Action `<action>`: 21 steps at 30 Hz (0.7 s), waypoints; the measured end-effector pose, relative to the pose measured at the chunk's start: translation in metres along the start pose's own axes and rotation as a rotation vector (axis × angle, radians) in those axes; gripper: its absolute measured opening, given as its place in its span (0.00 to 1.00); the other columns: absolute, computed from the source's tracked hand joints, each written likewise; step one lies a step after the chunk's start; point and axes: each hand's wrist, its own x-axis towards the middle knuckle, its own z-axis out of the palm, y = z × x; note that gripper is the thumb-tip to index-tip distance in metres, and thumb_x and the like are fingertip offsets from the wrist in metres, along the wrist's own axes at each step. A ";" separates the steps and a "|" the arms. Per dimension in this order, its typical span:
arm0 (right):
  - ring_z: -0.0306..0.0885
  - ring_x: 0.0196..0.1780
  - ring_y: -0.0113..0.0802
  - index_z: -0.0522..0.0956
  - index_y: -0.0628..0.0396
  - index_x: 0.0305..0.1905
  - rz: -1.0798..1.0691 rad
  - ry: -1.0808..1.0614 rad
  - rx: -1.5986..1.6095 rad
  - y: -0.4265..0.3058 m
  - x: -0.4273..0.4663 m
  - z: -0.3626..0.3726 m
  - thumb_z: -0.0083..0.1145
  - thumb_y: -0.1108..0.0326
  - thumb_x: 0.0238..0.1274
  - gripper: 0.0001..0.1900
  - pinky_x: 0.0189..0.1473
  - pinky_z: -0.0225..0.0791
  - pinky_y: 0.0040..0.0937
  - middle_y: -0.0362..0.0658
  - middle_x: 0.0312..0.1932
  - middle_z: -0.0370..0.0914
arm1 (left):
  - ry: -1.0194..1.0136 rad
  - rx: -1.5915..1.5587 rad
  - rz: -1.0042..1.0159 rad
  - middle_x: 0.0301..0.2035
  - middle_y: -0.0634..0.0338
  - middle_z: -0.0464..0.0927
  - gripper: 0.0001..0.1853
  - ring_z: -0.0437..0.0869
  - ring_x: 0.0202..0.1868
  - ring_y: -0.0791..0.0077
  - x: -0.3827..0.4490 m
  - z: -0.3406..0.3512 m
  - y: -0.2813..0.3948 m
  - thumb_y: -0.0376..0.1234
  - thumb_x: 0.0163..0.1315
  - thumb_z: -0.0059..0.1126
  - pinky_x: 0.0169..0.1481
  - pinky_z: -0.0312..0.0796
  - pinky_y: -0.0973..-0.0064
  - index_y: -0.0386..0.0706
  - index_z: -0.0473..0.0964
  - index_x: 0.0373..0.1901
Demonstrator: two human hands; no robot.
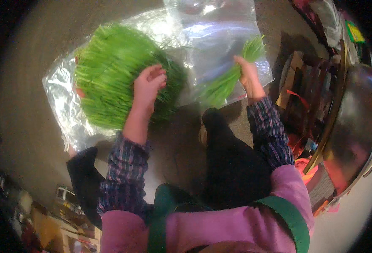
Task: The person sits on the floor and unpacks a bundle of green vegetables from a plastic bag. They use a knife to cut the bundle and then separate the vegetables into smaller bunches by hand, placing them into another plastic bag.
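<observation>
In the head view, a large heap of green grass-like stalks (110, 72) lies at the left on a clear plastic sheet (57, 95). My left hand (149, 83) is over the right part of the heap, its fingers loosely curled; whether it grips any stalks cannot be told. My right hand (249, 74) is closed around a smaller bunch of the same stalks (220, 85), held slantwise above a second clear plastic sheet or bag (217, 41). One end of the bunch sticks out past the thumb; the other fans out down and left, blurred.
The plastic lies on a brown-grey floor (24, 76), between and beyond my dark-clad legs. To the right stand a dark wooden piece with slats (315, 85) and a large shiny rounded surface (352, 126). A light wooden frame (78, 240) and mixed items are at lower left.
</observation>
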 end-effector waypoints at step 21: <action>0.74 0.33 0.34 0.74 0.60 0.53 0.197 0.254 0.116 0.091 0.095 -0.226 0.62 0.46 0.57 0.29 0.32 0.68 0.33 0.44 0.39 0.77 | -0.074 0.953 -0.023 0.46 0.48 0.78 0.39 0.80 0.45 0.60 0.036 0.096 -0.165 0.38 0.44 0.68 0.49 0.73 0.67 0.35 0.66 0.60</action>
